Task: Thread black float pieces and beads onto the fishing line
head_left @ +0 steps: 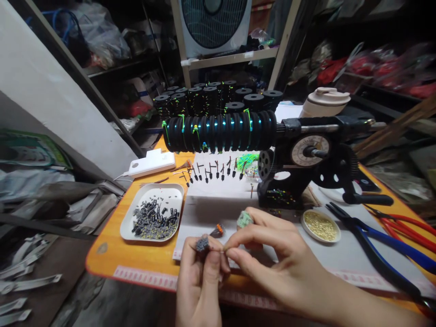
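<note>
My left hand (pixel 200 284) is closed, and a dark grey rough lump (pixel 202 245) sits in its grip near the thumb and forefinger. My right hand (pixel 272 252) pinches a thin, small piece (pixel 223 250) against the left fingertips; its kind is too small to tell. A pale green crumbly lump (pixel 244 220) is tucked at the curled fingers of that same hand. Just beyond the fingertips lies a dark bundle with an orange tip (pixel 217 230). On the white paper (pixel 197 204) farther back, several small black pieces with dark stems (pixel 223 169) form a row.
A white tray (pixel 124 227) of small black and grey tubes stands left. Behind is a hand-cranked winder (pixel 282 181) carrying black spools (pixel 218 131). To the right are a dish (pixel 337 238) of gold bits, blue-handled pliers (pixel 368 240) and red-handled pliers (pixel 405 225). A fan (pixel 214 22) stands behind.
</note>
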`<state>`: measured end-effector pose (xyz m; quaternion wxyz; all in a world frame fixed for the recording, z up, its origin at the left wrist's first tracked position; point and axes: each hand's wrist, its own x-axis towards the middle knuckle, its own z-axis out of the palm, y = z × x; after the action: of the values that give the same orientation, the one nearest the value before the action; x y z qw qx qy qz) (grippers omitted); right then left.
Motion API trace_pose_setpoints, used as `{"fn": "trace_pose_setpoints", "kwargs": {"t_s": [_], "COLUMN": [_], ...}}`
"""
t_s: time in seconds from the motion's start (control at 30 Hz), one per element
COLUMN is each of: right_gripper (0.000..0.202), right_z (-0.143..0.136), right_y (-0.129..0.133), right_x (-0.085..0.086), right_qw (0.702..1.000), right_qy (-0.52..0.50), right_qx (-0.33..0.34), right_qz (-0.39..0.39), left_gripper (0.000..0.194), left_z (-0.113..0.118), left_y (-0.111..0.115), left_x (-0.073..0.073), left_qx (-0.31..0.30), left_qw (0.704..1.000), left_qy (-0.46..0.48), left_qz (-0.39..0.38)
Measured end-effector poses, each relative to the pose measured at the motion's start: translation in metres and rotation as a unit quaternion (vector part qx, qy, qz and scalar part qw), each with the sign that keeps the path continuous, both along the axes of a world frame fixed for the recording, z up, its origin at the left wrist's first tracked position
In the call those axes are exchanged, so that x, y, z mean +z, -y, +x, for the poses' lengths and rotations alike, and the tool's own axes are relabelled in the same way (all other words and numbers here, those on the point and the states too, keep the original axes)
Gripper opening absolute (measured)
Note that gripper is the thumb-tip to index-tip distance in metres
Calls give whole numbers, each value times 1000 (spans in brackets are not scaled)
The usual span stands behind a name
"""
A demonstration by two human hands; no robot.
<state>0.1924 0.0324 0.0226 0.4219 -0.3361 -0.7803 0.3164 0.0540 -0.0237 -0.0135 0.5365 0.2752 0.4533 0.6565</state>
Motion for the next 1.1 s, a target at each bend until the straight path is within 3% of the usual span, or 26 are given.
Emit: {"fn": "trace_pose_setpoints", "kwargs": {"t_s": [0.13,0.27,0.4,0.6,0.83,0.97,1.1], "right_gripper": [18,18,17,19,15,13,12], "right_z": [0,-1,-3,-3,1,0,-1], "right_y": [-1,0,1,-1,-4,-2,3], "right_x": [-1,-3,-4,0,-4,-5,0], "right_qw": [999,997,997,997,997,998,997], "right_qy": [17,29,29,20,-34,-28,-10], "right_qx": [25,50,57,49,59,58,72], "right_qz": [17,47,47,54,-43,-7,22], "left_gripper": [19,13,14,14,14,13,9], "left_z": [-12,-19,-17,-18,-2,6,7], "left_y": [-2,-1,1,-2,0,0,-2], "left_x": [1,0,-1,-1,3,5,7], "left_qx": [52,37,50,20,52,77,99], "left_qw": [990,977,979,973,987,989,982], "left_qy": [-86,-135,-129,-141,-107,-86,-10], "left_qz": [104,163,151,179,109,88,158]}}
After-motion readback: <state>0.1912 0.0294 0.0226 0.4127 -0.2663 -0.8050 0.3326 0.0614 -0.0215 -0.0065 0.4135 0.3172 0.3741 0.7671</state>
